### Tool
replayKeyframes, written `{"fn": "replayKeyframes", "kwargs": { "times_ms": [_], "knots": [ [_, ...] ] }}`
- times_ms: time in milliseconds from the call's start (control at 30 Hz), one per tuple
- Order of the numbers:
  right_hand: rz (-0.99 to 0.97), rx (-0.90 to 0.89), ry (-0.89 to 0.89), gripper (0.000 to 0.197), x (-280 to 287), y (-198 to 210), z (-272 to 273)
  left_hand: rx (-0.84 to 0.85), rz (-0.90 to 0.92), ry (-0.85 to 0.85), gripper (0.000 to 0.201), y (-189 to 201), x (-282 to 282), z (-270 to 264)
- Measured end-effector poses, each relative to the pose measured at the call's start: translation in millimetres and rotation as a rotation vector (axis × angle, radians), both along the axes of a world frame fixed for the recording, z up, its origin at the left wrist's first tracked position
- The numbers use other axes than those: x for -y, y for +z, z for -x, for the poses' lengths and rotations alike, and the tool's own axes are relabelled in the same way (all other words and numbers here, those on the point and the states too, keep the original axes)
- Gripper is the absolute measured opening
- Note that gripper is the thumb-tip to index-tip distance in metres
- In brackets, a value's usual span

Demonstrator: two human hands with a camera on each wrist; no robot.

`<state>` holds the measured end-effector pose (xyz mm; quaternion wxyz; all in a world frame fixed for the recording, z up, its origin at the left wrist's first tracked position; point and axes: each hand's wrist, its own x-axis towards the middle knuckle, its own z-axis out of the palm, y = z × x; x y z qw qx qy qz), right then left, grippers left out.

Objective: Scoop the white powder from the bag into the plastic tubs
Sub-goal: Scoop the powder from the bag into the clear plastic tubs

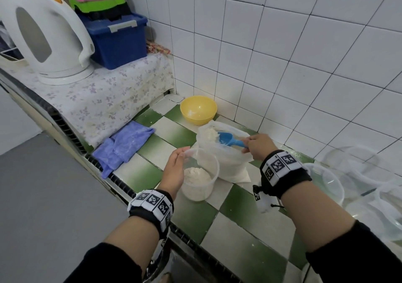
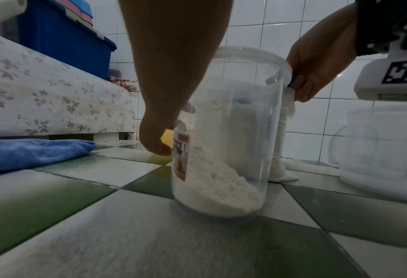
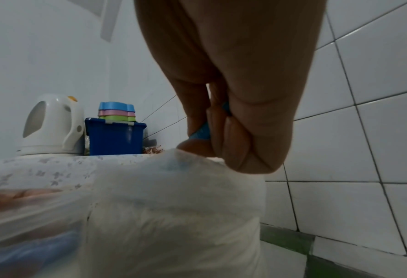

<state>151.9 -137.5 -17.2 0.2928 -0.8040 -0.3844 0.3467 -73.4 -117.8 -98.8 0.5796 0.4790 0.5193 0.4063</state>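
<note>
- The right hand (image 1: 258, 146) is clenching its curled fingers (image 3: 233, 135) round the handle of a small blue plastic scoop (image 1: 228, 140), whose bowl is sitting inside the open mouth of a clear plastic bag of white powder (image 1: 226, 160).
- White powder is lying against the front of the scoop's bowl at the bag's mouth.
- The bag is standing on the green-and-white checked tiled tabletop (image 1: 239, 224), near the white tiled wall and just behind a clear round plastic tub (image 1: 201, 173).
- The left hand (image 1: 175, 169) is grasping that tub at its left rim and wall, thumb (image 2: 155, 143) outside against the wall.
- The tub is standing upright on the tabletop, touching the bag, with a low heap of white powder in its bottom.
- More clear plastic tubs (image 1: 326, 182) are sitting to the right, beyond the right wrist.
- A yellow plastic bowl (image 1: 198, 109) is resting in the corner behind the bag.
- A blue cloth (image 1: 121, 145) is lying on the tabletop left of the tub.
</note>
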Motion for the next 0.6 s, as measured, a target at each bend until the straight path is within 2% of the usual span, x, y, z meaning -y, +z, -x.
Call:
{"fn": "replayKeyframes", "kwargs": {
  "times_ms": [100,167,333,467,600],
  "knots": [
    [-0.004,-0.1,-0.082,0.019,5,4,0,0.005,-0.007,-0.031,0.026,0,3,1],
    [0.001,-0.128,-0.106,0.023,9,7,-2,0.01,-0.015,-0.055,0.026,0,5,1],
    [-0.021,-0.154,-0.112,0.031,17,6,-11,0.019,-0.009,-0.11,0.027,-8,6,3],
    [-0.063,-0.214,-0.125,0.027,29,14,-20,0.006,-0.02,-0.155,0.031,-14,4,5],
    [-0.129,-0.317,-0.089,0.022,46,28,-21,-0.012,0.01,-0.174,0.026,-16,0,6]
  ]
}}
